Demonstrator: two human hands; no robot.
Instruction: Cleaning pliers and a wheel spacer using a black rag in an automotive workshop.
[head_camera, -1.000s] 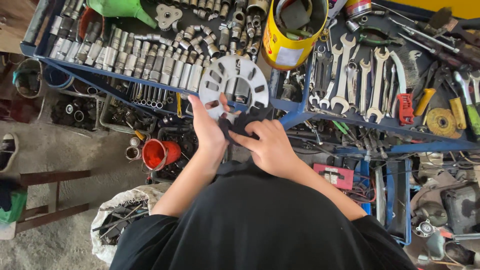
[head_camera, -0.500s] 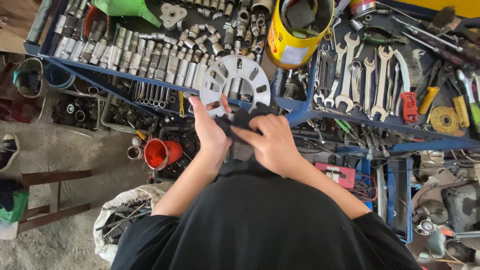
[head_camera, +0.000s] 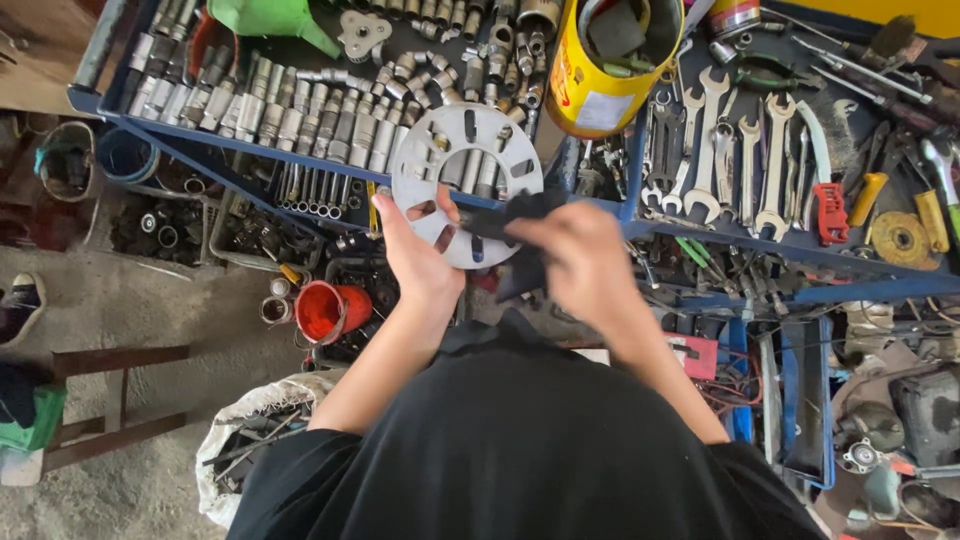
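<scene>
Two hands meet over a flat, round metal plate (head_camera: 466, 183), pale grey and pierced with long slots and round holes about a wide central opening. The left hand (head_camera: 418, 258) grasps its lower left rim, thumb on the face and fingers behind. The right hand (head_camera: 580, 262) is clenched on a dark cloth (head_camera: 522, 225) pressed against the plate's lower right edge; the cloth covers that part of the rim, and the hand is blurred, so its fingers are hard to make out. The plate is held up in front of a blue tool tray (head_camera: 640, 215), its top overlapping a row of steel sockets (head_camera: 280, 115) (dull, cylindrical, packed side by side). To the right lie open-ended spanners (head_camera: 735, 165), bright and smooth, and a yellow can (head_camera: 610, 60) cut off by the top edge. A green funnel (head_camera: 270, 18) is cropped there too. Below the tray, a red cup (head_camera: 330, 310) stands among dim clutter that cannot be told apart. The person's black shirt (head_camera: 520, 450) hides the floor beneath.
</scene>
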